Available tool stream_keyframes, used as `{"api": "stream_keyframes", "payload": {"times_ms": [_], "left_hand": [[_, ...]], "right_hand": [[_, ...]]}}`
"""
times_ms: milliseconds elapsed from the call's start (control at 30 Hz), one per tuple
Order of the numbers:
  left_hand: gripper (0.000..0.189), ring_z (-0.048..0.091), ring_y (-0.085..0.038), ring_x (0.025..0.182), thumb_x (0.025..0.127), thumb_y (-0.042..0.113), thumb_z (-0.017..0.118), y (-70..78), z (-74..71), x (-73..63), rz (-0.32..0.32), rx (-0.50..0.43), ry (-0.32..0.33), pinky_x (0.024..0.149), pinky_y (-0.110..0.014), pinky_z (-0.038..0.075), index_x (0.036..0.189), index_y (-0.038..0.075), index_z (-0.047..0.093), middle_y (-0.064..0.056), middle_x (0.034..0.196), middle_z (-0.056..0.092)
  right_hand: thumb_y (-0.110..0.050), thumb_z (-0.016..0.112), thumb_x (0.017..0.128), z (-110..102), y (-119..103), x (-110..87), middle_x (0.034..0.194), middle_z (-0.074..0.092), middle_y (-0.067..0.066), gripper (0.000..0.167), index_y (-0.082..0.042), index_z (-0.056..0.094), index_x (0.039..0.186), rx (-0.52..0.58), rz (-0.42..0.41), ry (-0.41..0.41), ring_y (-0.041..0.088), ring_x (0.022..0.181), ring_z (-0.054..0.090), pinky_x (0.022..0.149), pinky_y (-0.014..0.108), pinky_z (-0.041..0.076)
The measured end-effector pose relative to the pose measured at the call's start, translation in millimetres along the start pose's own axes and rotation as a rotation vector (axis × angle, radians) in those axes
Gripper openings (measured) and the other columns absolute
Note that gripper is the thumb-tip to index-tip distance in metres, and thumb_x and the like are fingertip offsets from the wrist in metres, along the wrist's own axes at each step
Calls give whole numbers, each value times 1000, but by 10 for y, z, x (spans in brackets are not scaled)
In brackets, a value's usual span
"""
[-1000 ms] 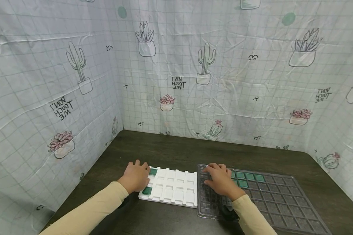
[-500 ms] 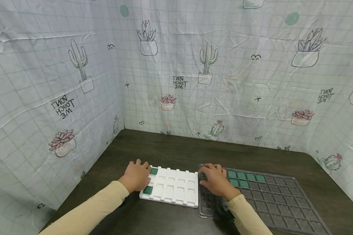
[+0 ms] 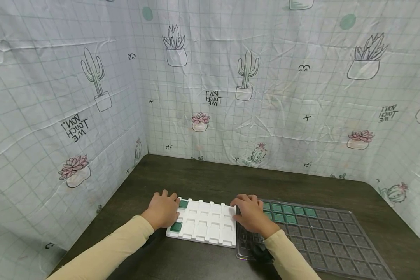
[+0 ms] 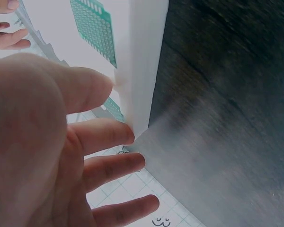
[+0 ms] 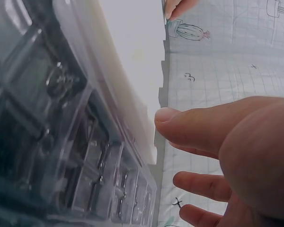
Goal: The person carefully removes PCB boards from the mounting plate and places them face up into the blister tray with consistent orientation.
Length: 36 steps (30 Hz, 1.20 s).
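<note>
A white slotted tray (image 3: 209, 223) lies on the table with two green perforated circuit boards (image 3: 176, 226) in its left end slots. At that end my left hand (image 3: 162, 210) rests on the tray with its fingers spread; in the left wrist view the thumb and index finger touch the tray edge beside a green board (image 4: 94, 28). My right hand (image 3: 250, 213) is at the white tray's right end, over the left part of a clear plastic tray (image 3: 339, 233). In the right wrist view its thumb and fingers are extended near the white tray (image 5: 137, 71), and no board shows between them.
Several green boards (image 3: 287, 209) sit in the far rows of the clear tray, which stands right against the white one. Behind the dark wooden table (image 3: 203, 171) hangs a cactus-print cloth (image 3: 213, 58), also at both sides.
My right hand has moved left across the clear tray to the white tray's right end, uncovering more green boards. The left hand stays in place.
</note>
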<state>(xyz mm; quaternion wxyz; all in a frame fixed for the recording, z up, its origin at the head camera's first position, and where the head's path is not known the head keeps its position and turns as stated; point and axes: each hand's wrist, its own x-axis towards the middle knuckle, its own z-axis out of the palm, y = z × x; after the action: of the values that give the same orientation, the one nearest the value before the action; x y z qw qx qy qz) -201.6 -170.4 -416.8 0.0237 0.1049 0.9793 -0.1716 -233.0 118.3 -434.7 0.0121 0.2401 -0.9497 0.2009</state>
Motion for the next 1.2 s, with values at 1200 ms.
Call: {"api": "stream_keyframes", "payload": {"times_ms": [1200], "left_hand": [[54,54,-36,122,92,46,61,0,2,-14,-2,6,14,101,-54,46,135,13,60,-6,135,59]], "right_hand": [[-15,73,87,164,-205,94,139,52,16,33,-15,65,118,37,-53,-3,42,128,36,94,61,24]]}}
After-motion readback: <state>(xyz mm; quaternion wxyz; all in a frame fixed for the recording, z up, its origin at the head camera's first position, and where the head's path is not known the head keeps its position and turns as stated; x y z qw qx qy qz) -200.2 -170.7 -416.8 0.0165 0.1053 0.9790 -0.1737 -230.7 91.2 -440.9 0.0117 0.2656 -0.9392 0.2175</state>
